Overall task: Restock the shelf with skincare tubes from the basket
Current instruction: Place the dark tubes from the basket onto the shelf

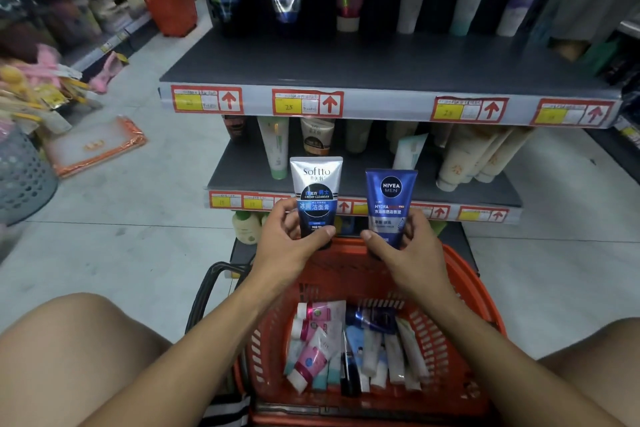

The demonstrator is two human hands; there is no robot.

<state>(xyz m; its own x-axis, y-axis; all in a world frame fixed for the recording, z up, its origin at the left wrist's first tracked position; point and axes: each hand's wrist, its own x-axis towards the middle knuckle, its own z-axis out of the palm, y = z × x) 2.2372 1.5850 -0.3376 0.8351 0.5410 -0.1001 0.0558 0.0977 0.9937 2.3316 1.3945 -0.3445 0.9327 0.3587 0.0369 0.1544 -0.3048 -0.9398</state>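
Orange basket [474, 291] of skincare tubes [349, 347] sits below outstretched arms; left hand [294, 243] grips an upright Softto cleanser tube [316, 194], right hand [412, 246] pinches a Nivea Men tube [390, 204], before the shelf [363, 62].

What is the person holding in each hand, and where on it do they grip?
The left hand pinches the white and black Softto tube near its bottom cap end. The right hand grips the blue Nivea Men tube at its lower end.
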